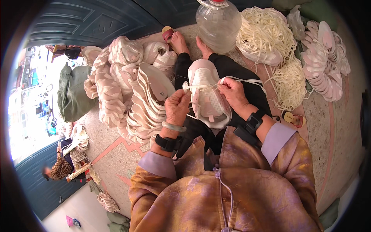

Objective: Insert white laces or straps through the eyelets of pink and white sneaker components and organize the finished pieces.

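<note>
A pale pink and white shoe upper (208, 91) rests between my legs, its toe pointing away from me and its opening close to my body. My left hand (177, 106), with a bangle on its wrist, pinches a white shoelace (195, 87) at the upper's left side. Across the front of the upper the lace runs to my right hand (233, 93), whose fingers are closed on it at the right side. A loose length of lace trails past my right hand over my dark trouser leg. The eyelets are too small to make out clearly.
Stacked shoe uppers (145, 104) lie on the left, more uppers (326, 58) at the far right. Tangled laces (266, 34) form heaps on the right. A large clear plastic jug (218, 27) stands ahead by my bare feet. Another person (62, 166) sits at the far left.
</note>
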`<action>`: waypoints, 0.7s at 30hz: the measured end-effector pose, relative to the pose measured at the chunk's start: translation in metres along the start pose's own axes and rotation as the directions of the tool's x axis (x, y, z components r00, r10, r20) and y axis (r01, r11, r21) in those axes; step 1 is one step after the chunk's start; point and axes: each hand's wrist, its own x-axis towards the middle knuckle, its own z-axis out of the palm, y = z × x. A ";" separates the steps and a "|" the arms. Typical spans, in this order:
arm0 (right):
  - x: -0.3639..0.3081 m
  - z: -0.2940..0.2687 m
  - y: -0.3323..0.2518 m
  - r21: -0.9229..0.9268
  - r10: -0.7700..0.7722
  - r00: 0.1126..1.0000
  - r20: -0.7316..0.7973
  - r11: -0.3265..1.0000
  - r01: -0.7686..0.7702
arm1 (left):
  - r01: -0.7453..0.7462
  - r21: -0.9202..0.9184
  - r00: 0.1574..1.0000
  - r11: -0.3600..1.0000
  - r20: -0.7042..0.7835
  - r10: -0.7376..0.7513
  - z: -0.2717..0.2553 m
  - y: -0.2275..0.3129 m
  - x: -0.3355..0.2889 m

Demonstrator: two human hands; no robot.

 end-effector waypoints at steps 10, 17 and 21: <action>0.011 0.010 -0.010 -0.686 -0.119 0.973 0.197 0.692 0.224 | 0.273 -0.194 0.962 0.942 0.059 -0.267 -0.013 -0.005 0.003; -0.005 0.001 -0.041 -0.655 -0.117 0.990 0.079 0.742 0.140 | 0.207 -0.258 0.976 0.944 0.117 -0.182 -0.014 0.001 0.002; -0.016 0.013 -0.052 -0.519 -0.347 0.916 0.200 0.756 0.399 | 0.170 -0.339 0.982 0.925 0.131 -0.132 -0.010 0.002 -0.002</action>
